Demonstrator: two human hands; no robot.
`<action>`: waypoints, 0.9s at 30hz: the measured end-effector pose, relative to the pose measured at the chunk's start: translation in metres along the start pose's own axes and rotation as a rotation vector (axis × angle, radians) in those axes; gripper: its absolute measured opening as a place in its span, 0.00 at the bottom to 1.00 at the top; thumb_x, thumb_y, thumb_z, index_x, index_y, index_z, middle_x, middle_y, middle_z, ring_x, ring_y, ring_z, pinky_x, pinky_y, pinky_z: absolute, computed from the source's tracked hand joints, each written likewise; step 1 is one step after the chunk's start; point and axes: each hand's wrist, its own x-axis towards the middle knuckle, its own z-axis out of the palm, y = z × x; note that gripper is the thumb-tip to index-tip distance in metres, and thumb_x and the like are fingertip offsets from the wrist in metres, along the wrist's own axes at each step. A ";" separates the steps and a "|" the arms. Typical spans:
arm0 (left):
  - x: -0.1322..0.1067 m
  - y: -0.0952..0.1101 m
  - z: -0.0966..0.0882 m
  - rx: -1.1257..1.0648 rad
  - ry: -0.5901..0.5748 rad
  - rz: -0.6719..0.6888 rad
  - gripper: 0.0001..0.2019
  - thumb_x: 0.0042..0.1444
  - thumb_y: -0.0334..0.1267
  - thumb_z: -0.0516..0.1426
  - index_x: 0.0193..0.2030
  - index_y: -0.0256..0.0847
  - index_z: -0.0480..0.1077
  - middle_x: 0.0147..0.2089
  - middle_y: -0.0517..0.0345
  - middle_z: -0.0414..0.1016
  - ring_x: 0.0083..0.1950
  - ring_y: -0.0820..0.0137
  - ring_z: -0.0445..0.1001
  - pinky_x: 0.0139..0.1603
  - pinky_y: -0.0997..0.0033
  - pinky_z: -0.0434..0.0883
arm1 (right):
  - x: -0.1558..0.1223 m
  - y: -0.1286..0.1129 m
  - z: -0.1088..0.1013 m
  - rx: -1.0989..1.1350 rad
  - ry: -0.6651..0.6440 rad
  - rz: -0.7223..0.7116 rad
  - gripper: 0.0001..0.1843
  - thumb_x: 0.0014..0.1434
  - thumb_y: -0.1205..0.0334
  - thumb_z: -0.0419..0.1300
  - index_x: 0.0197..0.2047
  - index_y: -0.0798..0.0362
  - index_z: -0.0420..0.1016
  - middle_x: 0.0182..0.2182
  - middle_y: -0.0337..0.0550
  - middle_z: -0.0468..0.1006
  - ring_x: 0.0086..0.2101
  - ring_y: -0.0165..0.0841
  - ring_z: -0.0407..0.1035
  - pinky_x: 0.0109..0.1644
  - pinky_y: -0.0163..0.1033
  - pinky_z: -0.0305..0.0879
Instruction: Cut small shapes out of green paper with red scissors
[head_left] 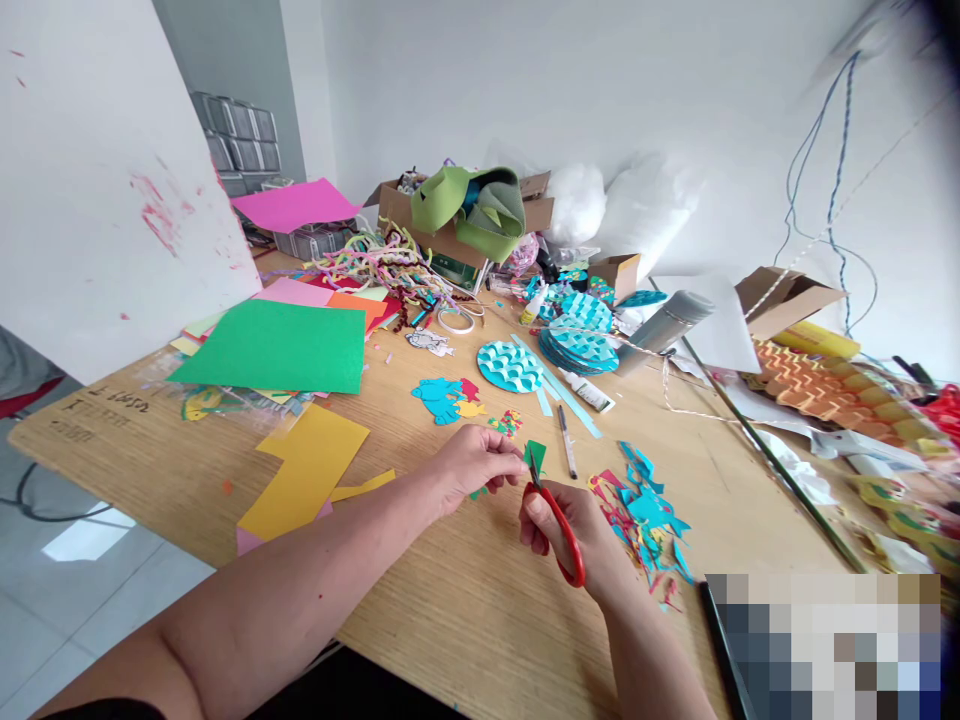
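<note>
My right hand (564, 525) is closed around the red handles of a pair of scissors (568, 545), its blades pointing away from me. A small green paper piece (535, 455) sits at the blades. My left hand (484, 465) pinches at the near left edge of that green paper, fingers pressed together. Under the left fingers lie small green scraps (478, 493). Just beyond are tiny multicoloured paper bits (507, 422) and blue, red and yellow fish cutouts (439, 400). Right of the scissors is a pile of blue and red paper offcuts (649, 505).
A pen (567, 442) and a glue bottle (589, 390) lie beyond the hands, near a blue scaled paper disc (510, 367). Green sheet (285, 345) and yellow paper (307, 480) lie left. A grey cylinder (667, 330) leans at the back; a long green stick (780, 475) runs along the right.
</note>
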 end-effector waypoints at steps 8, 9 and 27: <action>0.002 -0.001 -0.001 0.004 0.012 0.005 0.07 0.38 0.37 0.59 0.23 0.36 0.68 0.20 0.62 0.67 0.21 0.79 0.61 0.24 0.75 0.57 | 0.000 0.001 0.000 -0.007 -0.005 0.024 0.23 0.55 0.43 0.59 0.23 0.54 0.66 0.17 0.40 0.71 0.18 0.29 0.63 0.21 0.32 0.57; 0.002 -0.001 -0.001 0.001 0.017 0.004 0.06 0.39 0.37 0.59 0.23 0.36 0.68 0.20 0.62 0.67 0.21 0.79 0.61 0.24 0.75 0.57 | 0.000 0.000 0.000 -0.007 -0.004 0.024 0.23 0.55 0.43 0.59 0.23 0.54 0.66 0.17 0.40 0.71 0.18 0.29 0.64 0.21 0.32 0.57; 0.001 -0.002 0.000 -0.030 -0.002 0.032 0.07 0.39 0.38 0.60 0.23 0.36 0.68 0.20 0.63 0.66 0.22 0.79 0.61 0.23 0.75 0.56 | -0.001 -0.001 0.002 0.019 0.014 0.010 0.26 0.55 0.39 0.58 0.23 0.54 0.66 0.17 0.41 0.72 0.19 0.29 0.65 0.22 0.32 0.59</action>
